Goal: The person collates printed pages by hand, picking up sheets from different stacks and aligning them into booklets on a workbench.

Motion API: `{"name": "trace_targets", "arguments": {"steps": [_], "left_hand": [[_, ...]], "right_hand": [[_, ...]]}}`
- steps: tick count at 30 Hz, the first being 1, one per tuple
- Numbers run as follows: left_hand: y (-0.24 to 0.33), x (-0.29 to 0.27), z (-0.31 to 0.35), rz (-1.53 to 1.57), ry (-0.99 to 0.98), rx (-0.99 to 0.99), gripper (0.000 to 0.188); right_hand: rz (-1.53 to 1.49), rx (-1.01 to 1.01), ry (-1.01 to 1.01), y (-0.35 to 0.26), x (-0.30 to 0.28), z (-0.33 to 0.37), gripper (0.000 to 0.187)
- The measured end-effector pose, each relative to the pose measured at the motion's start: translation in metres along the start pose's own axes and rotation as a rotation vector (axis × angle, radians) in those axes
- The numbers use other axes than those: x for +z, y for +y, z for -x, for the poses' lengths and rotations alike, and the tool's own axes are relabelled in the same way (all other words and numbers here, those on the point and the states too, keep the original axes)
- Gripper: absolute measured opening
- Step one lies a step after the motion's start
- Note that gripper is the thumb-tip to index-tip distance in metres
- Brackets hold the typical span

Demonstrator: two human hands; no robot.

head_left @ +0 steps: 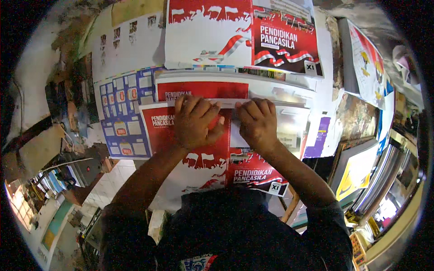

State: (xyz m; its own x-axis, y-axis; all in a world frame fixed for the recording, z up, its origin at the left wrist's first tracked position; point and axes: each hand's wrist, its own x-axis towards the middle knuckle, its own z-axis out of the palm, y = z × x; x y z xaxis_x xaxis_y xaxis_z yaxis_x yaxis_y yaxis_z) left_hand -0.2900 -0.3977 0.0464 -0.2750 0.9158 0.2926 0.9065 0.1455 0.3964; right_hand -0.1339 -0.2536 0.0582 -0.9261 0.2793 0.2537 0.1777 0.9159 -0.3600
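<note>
A large red-and-white printed cover sheet (199,167) lies in front of me on a stack of printed sheets. My left hand (194,121) lies flat on its upper part, fingers spread and pressing down. Beside it, my right hand (257,123) has its fingers curled over the sheet's folded top edge (228,103), pinching or pressing it. A second stack of red-and-white sheets (203,88) lies just beyond my fingers. Farther off, another sheet of the same kind (235,34) lies spread open.
A blue sheet with small printed panels (124,119) lies to the left. Yellow and white posters (368,58) and framed boards (357,171) stand at the right. A tiled floor (106,180) and cluttered shelves (49,180) show at lower left.
</note>
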Motion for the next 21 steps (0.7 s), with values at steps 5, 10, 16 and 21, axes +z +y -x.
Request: {"name": "trace_targets", "arguments": {"steps": [5,10,16,21], "left_hand": [[-0.002,0.000,0.001,-0.004,0.021,0.045,0.031],[0.003,-0.014,-0.007,-0.014,-0.038,-0.044,0.034],[0.016,-0.079,-0.009,-0.102,-0.023,-0.198,0.047],[-0.043,-0.141,0.042,-0.057,-0.237,-0.464,0.050]], "right_hand": [[0.025,-0.009,-0.016,-0.001,0.002,0.003,0.035],[0.015,0.066,-0.091,0.005,-0.013,-0.017,0.024],[-0.184,0.121,-0.204,-0.008,-0.072,-0.022,0.032],[-0.047,0.368,-0.500,0.041,-0.132,0.007,0.043]]}}
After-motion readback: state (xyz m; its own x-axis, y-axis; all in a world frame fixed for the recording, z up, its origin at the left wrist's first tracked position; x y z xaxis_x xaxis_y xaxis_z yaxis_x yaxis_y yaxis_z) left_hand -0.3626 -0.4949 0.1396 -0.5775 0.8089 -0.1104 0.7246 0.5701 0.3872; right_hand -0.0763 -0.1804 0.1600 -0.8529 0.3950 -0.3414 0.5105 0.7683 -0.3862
